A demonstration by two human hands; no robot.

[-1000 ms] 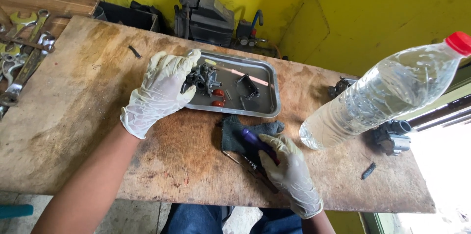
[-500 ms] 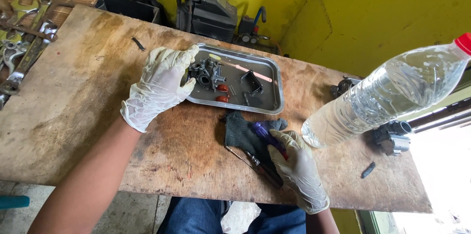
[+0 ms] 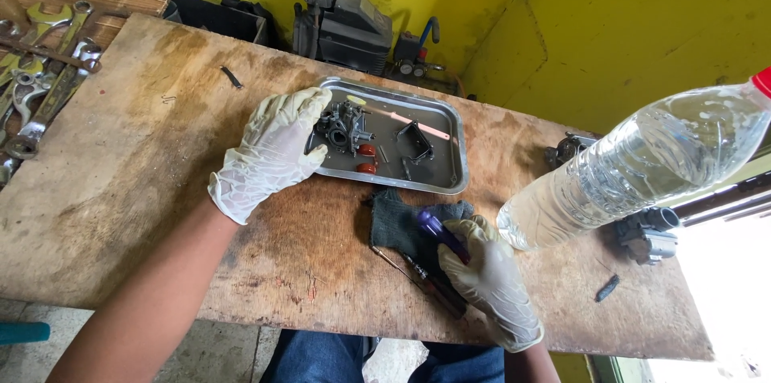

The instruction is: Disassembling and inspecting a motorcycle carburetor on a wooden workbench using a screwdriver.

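Both my hands wear pale rubber gloves. My left hand point(image 3: 273, 150) lies over the left edge of a metal tray point(image 3: 450, 182), its fingers on a dark carburetor body point(image 3: 344, 128) inside. The tray also holds two small red parts point(image 3: 366, 158), a black bracket point(image 3: 416, 142) and a thin pink stick point(image 3: 405, 120). My right hand point(image 3: 486, 283) grips the purple handle of a screwdriver point(image 3: 438, 232) over a dark rag point(image 3: 401, 222) near the table's front edge. Beside it lies another dark-handled tool point(image 3: 434, 287).
A clear plastic bottle with a red cap point(image 3: 634, 166) stands close to the camera on the right. Wrenches point(image 3: 40, 78) lie at the far left. A dark machine point(image 3: 353, 26) sits behind the wooden table point(image 3: 128, 190). Metal parts point(image 3: 646, 234) rest at the right.
My right hand has closed around the purple-handled screwdriver on the rag. My left hand stays on the carburetor body in the tray.
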